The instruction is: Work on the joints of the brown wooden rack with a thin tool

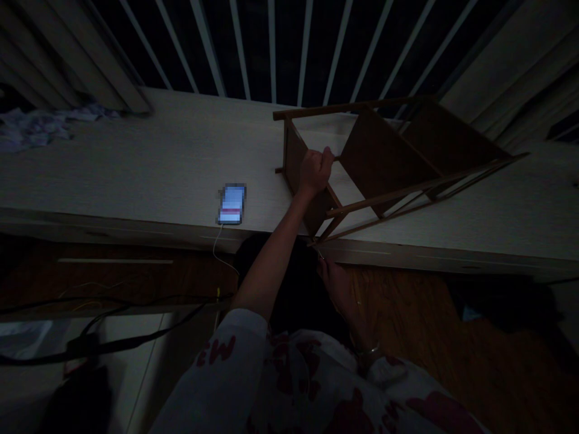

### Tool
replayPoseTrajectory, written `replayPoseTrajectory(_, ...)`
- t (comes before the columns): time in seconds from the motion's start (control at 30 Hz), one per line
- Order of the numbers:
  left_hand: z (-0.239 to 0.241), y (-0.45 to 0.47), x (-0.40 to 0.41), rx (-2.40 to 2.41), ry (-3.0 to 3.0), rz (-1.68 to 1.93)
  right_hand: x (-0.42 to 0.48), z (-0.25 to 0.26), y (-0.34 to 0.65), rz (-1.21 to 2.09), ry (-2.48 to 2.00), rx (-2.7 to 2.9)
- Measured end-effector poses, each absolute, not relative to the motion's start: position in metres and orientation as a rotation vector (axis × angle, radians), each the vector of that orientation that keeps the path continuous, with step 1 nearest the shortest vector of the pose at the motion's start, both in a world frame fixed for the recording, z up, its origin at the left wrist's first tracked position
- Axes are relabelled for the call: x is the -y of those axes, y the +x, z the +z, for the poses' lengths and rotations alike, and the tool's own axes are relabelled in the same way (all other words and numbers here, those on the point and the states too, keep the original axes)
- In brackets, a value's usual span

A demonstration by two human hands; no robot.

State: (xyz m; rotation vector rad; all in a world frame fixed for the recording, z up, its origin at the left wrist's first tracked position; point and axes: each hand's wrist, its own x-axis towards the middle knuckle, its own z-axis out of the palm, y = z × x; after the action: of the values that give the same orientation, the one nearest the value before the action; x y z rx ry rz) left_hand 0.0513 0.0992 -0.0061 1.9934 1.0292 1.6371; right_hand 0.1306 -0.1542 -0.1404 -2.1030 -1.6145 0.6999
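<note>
A dark wooden shelf rack lies tipped on its side on a pale ledge. My left hand is closed round a thin rail at the rack's near end panel. My right hand is lower, just under the ledge's front edge, by the rack's bottom corner. Its fingers are pinched together round something small and thin that I cannot make out in the dark. A bracelet sits on that wrist.
A lit phone lies on the ledge left of the rack, with a cable running down over the edge. White window bars stand behind. Crumpled cloth lies at the far left, and dark cables cross the floor at the lower left.
</note>
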Motion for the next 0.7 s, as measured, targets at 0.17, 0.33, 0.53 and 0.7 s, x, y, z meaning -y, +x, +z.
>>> replayPoseTrajectory(0.17,-0.004,0.051,-0.096,-1.074,1.953,1.623,0.152,-0.144,0.130,0.464,-2.146,1.824)
replayPoseTrajectory(0.33,-0.003,0.052,-0.096,-1.078,1.944,1.649,0.149,-0.153,0.129,0.402,-2.127,1.855)
replayPoseTrajectory(0.53,-0.002,0.051,-0.093,-1.108,1.913,1.615,0.147,-0.158,0.134,0.428,-2.104,1.873)
replayPoseTrajectory(0.7,0.001,0.049,-0.091,-1.050,1.941,1.604,0.146,-0.161,0.135,0.496,-2.065,1.812)
